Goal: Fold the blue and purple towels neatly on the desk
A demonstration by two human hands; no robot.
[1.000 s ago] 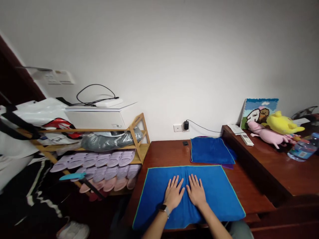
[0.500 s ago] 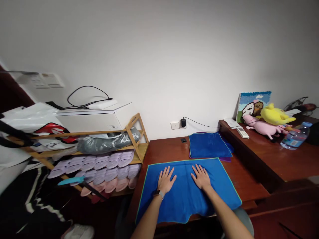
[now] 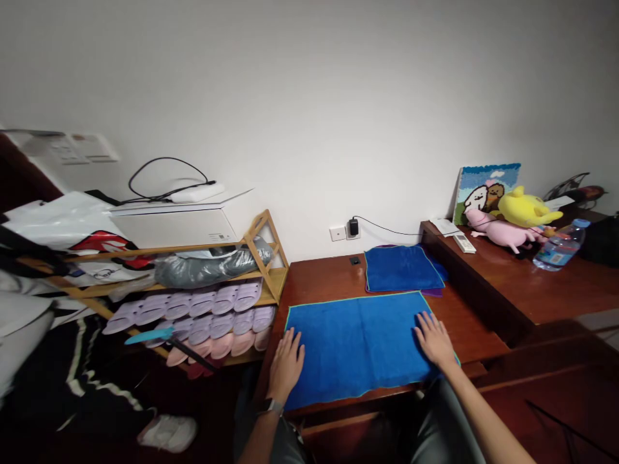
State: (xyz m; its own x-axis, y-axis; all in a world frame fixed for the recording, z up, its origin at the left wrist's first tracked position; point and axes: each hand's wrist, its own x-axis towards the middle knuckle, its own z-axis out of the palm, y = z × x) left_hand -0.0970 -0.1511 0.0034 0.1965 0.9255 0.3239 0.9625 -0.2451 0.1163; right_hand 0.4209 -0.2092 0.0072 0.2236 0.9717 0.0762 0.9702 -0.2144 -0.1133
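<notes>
A blue cloth (image 3: pixel 360 345) with a pale green edge lies spread on the brown wooden desk (image 3: pixel 319 277), its near edge close to the desk's front. My left hand (image 3: pixel 286 362) rests on the cloth's left side, fingers extended and pointing away from me. On the right side of the cloth, my right hand (image 3: pixel 435 340) lies flat with its fingers slightly apart. Neither hand grips anything. Behind the spread cloth is a stack of folded blue cloths (image 3: pixel 403 268), with some purple showing beneath.
Left of the desk stands a wooden shoe rack (image 3: pixel 271 283) with lilac slippers (image 3: pixel 200 303) and a white box (image 3: pixel 178 229) on top. On a raised desk at right are plush toys (image 3: pixel 527 209), a water bottle (image 3: pixel 561 246) and a remote (image 3: pixel 464 243). A person's shoe (image 3: pixel 169 432) shows lower left.
My hands have moved apart from the cloth's middle to its left and right sides. The cloth looks flatter, and its near edge is straighter. The view has shifted slightly.
</notes>
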